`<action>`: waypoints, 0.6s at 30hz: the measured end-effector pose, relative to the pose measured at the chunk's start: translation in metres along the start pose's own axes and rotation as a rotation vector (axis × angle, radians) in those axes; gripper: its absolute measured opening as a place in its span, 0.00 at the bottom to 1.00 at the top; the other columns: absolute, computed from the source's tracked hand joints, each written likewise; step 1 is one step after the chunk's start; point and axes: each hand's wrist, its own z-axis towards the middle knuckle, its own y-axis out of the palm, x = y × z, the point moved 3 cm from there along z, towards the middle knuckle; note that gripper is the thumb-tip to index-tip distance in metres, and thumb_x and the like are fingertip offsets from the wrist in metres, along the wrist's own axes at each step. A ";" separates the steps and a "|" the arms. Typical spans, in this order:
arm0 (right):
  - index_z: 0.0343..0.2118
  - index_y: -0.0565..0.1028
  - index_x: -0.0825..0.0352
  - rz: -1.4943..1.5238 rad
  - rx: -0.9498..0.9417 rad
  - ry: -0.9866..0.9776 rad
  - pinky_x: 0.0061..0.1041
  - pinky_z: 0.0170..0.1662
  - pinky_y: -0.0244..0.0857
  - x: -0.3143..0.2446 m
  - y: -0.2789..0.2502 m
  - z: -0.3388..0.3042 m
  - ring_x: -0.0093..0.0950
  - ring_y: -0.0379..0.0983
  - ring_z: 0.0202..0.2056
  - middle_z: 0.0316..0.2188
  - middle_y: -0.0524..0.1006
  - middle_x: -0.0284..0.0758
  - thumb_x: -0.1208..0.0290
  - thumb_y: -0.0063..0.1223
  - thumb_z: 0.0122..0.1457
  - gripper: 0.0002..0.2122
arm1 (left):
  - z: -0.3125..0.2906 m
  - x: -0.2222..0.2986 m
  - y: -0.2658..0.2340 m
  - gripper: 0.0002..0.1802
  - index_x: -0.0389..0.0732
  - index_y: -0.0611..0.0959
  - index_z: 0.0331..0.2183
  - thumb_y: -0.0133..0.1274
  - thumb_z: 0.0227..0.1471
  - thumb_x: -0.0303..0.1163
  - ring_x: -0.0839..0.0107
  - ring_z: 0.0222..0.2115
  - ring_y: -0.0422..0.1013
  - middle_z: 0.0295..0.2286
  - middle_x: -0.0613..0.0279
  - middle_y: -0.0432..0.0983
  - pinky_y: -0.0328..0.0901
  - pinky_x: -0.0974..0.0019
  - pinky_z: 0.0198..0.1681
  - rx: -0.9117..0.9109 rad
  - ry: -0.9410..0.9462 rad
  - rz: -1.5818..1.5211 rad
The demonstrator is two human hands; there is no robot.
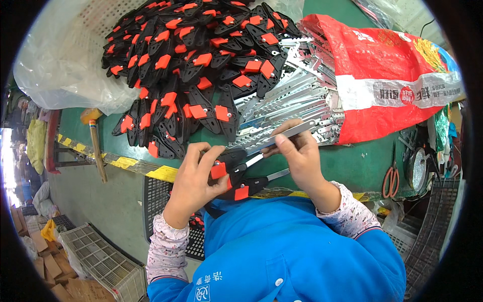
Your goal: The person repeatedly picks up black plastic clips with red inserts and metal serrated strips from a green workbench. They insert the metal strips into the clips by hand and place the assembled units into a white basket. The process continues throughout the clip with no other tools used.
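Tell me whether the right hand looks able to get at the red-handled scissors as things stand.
Probably yes: nothing seems to block the way over the green tabletop from the right hand to the scissors, though that hand holds a metal strip.

table (359,166): green top in front of you, yellow-black striped front edge (123,162)
floor (95,194): plain grey, down to your left
light (9,168): white glare, your far left, window or doorway unclear
pale crate (103,257): plastic, gridded, your lower left
dark crate (433,221): gridded, on your right
cardboard (60,267): brown pieces heaped beside pale crate
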 end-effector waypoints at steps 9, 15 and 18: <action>0.42 0.77 0.74 -0.042 -0.118 0.094 0.28 0.43 0.79 0.001 0.007 -0.002 0.29 0.83 0.37 0.35 0.82 0.41 0.63 0.51 0.75 0.14 | -0.006 0.003 0.002 0.38 0.35 0.77 0.57 0.73 0.43 0.24 0.46 0.46 0.76 0.47 0.45 0.77 0.71 0.53 0.50 -0.057 0.008 -0.091; 0.59 0.78 0.69 -0.177 -0.250 0.092 0.22 0.37 0.72 0.006 0.027 -0.008 0.19 0.74 0.34 0.39 0.76 0.31 0.58 0.52 0.74 0.20 | 0.001 0.011 0.002 0.36 0.35 0.79 0.54 0.74 0.42 0.27 0.46 0.43 0.76 0.43 0.47 0.77 0.71 0.53 0.48 -0.079 -0.037 -0.162; 0.57 0.78 0.69 -0.281 -0.227 0.019 0.24 0.38 0.71 0.000 0.030 0.005 0.23 0.75 0.34 0.37 0.76 0.34 0.58 0.57 0.71 0.20 | -0.001 0.001 0.004 0.35 0.35 0.80 0.52 0.75 0.43 0.34 0.48 0.43 0.75 0.43 0.48 0.76 0.70 0.53 0.50 -0.113 -0.071 -0.101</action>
